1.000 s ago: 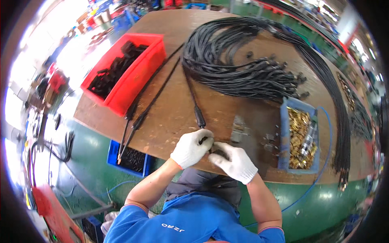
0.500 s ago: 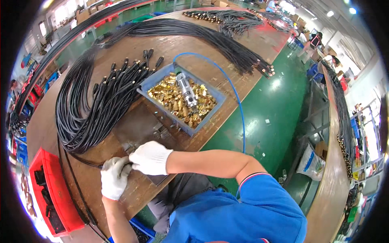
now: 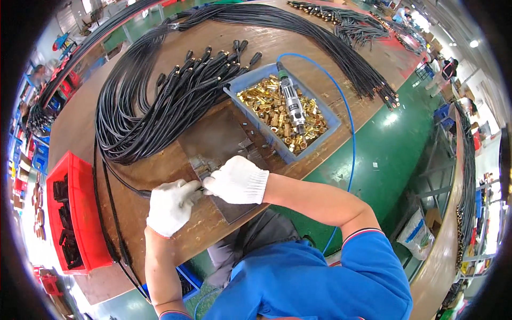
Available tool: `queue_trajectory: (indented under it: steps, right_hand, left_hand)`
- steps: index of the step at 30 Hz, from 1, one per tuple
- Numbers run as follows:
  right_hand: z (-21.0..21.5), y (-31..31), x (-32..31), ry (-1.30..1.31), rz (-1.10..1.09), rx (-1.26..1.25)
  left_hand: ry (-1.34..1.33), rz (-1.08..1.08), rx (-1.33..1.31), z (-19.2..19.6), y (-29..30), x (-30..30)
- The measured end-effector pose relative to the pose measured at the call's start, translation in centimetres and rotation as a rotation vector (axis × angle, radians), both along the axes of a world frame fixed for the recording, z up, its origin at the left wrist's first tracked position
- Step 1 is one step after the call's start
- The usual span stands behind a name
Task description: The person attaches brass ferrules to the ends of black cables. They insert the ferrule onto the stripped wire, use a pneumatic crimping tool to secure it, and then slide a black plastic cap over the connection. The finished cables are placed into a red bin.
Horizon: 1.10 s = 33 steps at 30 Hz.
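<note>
A black cable [image 3: 128, 185] runs across the table into my left hand [image 3: 172, 208], which wears a white glove and is closed round the cable's end. Right beside it, my right hand [image 3: 236, 180], also gloved in white, is pinched at the fingertips. Both hands meet over the near edge of a dark metal plate [image 3: 210, 140]. A small dark bit shows between the fingertips, but what my right hand grips is mostly hidden.
Behind my hands a blue bin [image 3: 332, 127] holds brass fittings [image 3: 269, 109] and a pneumatic screwdriver [image 3: 292, 101] on a blue hose [image 3: 353, 140]. Bundled black cables [image 3: 125, 120] curve over the table [image 3: 74, 114]. At the left stands a red bin [image 3: 92, 213] with black parts.
The view has shifted, so the table and bins sit differently in the picture. My hands stay together at the cable's end, with the fingertips slightly farther apart.
</note>
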State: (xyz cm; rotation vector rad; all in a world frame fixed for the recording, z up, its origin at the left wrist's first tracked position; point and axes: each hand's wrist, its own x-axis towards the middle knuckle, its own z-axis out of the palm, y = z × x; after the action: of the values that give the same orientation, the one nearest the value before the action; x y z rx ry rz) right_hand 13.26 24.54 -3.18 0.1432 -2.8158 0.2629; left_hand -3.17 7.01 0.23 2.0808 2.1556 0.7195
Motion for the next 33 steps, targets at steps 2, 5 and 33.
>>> queue_trajectory:
  steps: [2,5,33]
  right_hand:
    - [-0.5,0.1,0.1,0.025,-0.004,0.006]
    - [-0.1,1.0,0.8,0.010,-0.005,0.053]
    - [5.9,16.1,2.7,0.086,-0.636,-0.040]
  left_hand:
    - [0.032,-0.006,-0.015,-0.1,0.3,-0.1]
    - [0.007,-0.003,-0.016,-0.1,0.5,-0.2]
    - [-0.311,0.169,0.124,-1.9,-0.9,-1.2]
